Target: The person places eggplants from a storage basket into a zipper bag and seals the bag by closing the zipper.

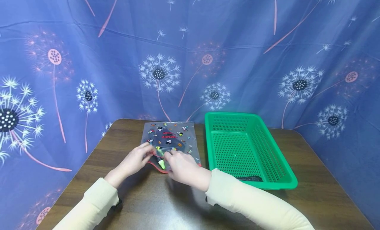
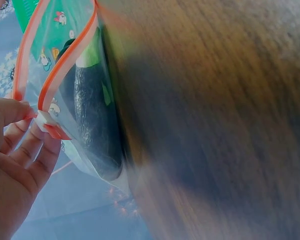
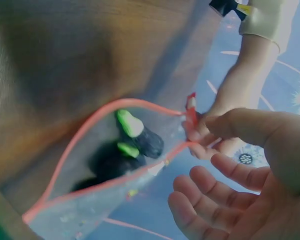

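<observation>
A clear zip bag [image 1: 187,142] with cartoon prints and a red zip edge lies on the table, its mouth facing the person. Inside are dark eggplants with light green caps; one eggplant [image 3: 149,142] shows near the mouth in the right wrist view, another [image 3: 112,165] beside it. My left hand [image 1: 135,159] pinches the bag's corner by the white zip slider [image 2: 46,120]. Over the right part of the mouth is my right hand [image 1: 184,167]; in the right wrist view its fingers are loosely bent, apart from the zip edge, holding nothing.
A green plastic basket [image 1: 292,180] stands to the right of the bag. At its near end lies a dark, wrinkled long thing [image 1: 250,179]. Behind the brown wooden table [image 1: 142,207] hangs a blue dandelion-print cloth [image 1: 184,78].
</observation>
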The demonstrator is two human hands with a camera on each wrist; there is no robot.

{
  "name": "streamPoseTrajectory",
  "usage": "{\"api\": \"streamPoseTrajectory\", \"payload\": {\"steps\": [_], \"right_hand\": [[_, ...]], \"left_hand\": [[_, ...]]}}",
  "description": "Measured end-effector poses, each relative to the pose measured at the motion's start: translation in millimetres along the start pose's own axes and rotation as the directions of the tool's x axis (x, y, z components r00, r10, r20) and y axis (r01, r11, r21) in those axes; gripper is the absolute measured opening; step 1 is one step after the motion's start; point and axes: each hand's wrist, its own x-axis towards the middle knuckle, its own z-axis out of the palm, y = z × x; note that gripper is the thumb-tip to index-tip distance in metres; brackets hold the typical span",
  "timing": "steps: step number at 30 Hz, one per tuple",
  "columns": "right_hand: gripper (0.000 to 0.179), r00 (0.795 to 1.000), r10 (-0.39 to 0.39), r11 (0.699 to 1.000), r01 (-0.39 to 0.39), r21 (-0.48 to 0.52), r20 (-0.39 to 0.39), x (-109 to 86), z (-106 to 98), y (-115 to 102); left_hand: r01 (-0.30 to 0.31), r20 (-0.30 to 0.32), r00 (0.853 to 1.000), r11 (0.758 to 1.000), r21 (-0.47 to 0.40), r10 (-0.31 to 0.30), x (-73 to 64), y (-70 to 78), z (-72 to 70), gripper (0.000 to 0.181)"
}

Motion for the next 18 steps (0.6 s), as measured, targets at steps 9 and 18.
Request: {"api": "streamPoseTrajectory", "payload": {"steps": [9,18], "right_hand": [[0.042,1.0,-0.024,1.0,0.024,0.005,0.012,-9.9,-31.1,20.4],[0.042,1.0,-0.011,1.0,0.011,-0.002,-0.001,-22.8,-52.7,45.1]], "left_hand": [[0.006,0.018,1.0,1.0,0.0,-0.006,2.1,0.0,-1.1,0.022],[0.007,0.007,1.0,1.0,0.009,-0.007,1.5,5.4,-1.7,0.023]]}}
